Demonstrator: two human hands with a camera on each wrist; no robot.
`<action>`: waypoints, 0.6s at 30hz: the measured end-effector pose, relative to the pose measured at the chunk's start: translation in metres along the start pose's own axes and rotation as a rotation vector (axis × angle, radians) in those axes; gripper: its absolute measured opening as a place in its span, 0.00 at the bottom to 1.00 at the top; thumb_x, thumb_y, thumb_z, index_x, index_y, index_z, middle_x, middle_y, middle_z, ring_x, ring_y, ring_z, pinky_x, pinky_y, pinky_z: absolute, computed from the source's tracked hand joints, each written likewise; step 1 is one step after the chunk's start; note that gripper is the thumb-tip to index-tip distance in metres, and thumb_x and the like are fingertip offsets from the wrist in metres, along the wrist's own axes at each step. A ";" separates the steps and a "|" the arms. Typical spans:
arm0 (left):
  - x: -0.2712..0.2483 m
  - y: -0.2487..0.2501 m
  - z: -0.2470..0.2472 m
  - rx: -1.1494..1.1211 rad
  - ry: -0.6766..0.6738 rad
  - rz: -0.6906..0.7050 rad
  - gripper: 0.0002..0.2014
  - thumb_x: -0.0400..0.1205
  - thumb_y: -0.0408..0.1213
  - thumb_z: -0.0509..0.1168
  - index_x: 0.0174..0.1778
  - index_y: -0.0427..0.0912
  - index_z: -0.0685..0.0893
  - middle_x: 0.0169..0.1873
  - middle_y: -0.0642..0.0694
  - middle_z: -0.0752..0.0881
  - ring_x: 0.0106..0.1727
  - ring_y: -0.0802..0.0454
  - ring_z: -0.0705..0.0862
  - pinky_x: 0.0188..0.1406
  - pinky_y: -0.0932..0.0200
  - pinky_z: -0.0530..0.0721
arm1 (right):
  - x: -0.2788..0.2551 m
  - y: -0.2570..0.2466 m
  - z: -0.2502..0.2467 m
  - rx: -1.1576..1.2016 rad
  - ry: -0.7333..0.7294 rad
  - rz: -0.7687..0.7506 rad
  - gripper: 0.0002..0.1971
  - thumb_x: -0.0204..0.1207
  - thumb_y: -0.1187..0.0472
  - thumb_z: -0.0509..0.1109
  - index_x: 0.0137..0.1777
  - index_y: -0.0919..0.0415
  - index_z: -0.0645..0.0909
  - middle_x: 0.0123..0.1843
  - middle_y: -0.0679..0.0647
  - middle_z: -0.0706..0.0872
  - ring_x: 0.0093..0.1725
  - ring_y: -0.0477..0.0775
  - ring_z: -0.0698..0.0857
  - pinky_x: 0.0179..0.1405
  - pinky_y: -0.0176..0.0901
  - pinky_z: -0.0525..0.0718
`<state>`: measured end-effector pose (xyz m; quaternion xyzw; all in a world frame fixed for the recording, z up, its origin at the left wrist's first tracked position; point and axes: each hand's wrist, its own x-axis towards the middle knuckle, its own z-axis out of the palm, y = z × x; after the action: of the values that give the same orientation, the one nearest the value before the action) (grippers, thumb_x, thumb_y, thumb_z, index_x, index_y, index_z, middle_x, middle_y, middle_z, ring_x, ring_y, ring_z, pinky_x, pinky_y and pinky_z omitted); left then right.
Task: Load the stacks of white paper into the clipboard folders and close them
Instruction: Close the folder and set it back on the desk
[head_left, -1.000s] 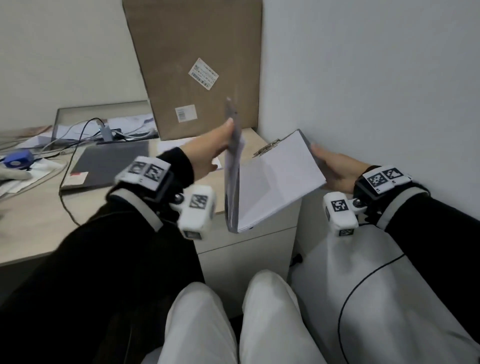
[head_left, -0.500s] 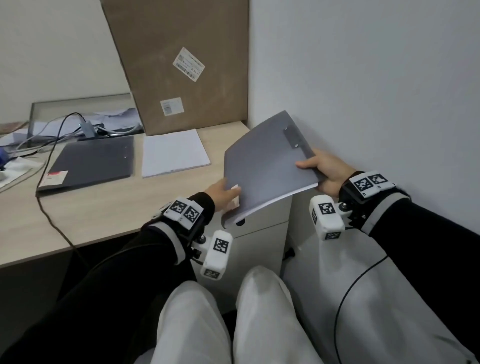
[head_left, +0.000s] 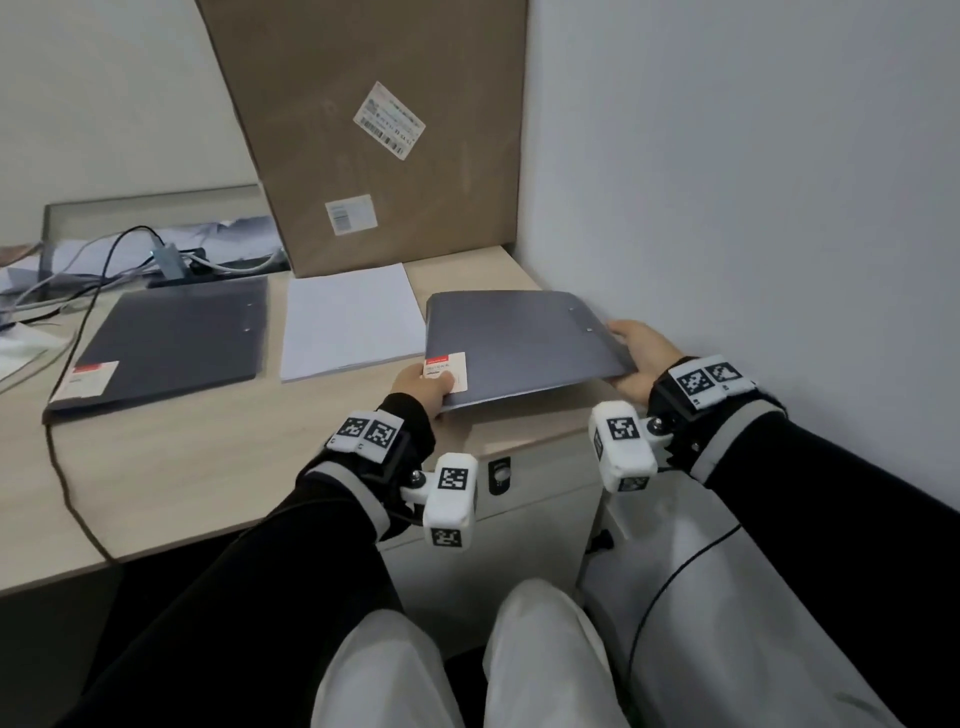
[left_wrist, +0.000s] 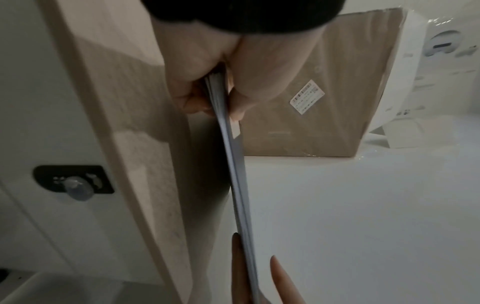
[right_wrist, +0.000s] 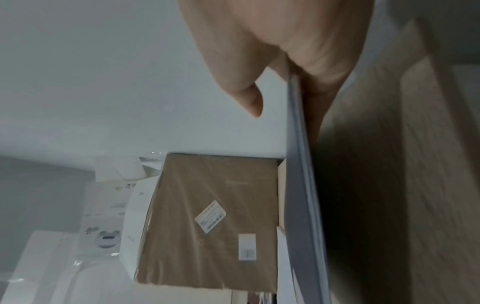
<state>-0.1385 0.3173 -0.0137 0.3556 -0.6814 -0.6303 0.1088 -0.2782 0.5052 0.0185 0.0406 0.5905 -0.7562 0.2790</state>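
A closed grey clipboard folder (head_left: 519, 340) with white sheets inside lies nearly flat, low over the right end of the desk (head_left: 208, 467). My left hand (head_left: 431, 387) pinches its near left corner at the red-and-white sticker, thumb on top. My right hand (head_left: 628, 353) holds its right edge, thumb above and fingers beneath. The left wrist view shows the folder's edge (left_wrist: 239, 174) held a little off the desk; the right wrist view shows the same folder's edge (right_wrist: 303, 185). A loose stack of white paper (head_left: 353, 319) lies left of it. A second closed grey folder (head_left: 171, 338) lies further left.
A tall cardboard box (head_left: 374, 130) leans at the back of the desk, behind the paper. The white wall (head_left: 727, 208) runs close along the right. Cables (head_left: 104, 260) and papers crowd the far left. A drawer unit with a lock (head_left: 500, 474) sits under the desk.
One second ago the folder stood open with paper showing. My left hand swung the cover shut, then both hands lowered the closed folder nearly flat over the desk's right end.
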 end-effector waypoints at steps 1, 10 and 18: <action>0.010 0.001 0.002 0.012 0.018 -0.004 0.07 0.79 0.33 0.59 0.50 0.40 0.79 0.48 0.35 0.85 0.45 0.38 0.84 0.46 0.48 0.82 | 0.006 0.005 -0.001 0.030 0.010 0.027 0.10 0.77 0.68 0.61 0.53 0.68 0.81 0.44 0.59 0.85 0.42 0.54 0.85 0.37 0.40 0.88; 0.070 0.035 0.027 0.429 0.089 0.016 0.23 0.83 0.40 0.57 0.71 0.31 0.72 0.69 0.33 0.78 0.69 0.35 0.77 0.67 0.52 0.74 | 0.054 0.004 0.022 0.103 0.036 0.144 0.23 0.76 0.68 0.63 0.72 0.66 0.70 0.78 0.61 0.65 0.68 0.57 0.76 0.69 0.44 0.75; 0.112 0.047 0.040 0.817 -0.004 0.038 0.27 0.85 0.42 0.53 0.77 0.31 0.64 0.77 0.34 0.63 0.77 0.38 0.67 0.78 0.52 0.65 | 0.094 -0.006 0.054 0.048 0.058 0.126 0.33 0.69 0.66 0.69 0.76 0.61 0.68 0.82 0.64 0.61 0.81 0.58 0.65 0.77 0.47 0.69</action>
<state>-0.2598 0.2763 -0.0110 0.3559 -0.8824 -0.3063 -0.0312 -0.3456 0.4212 0.0027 0.1063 0.5762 -0.7497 0.3076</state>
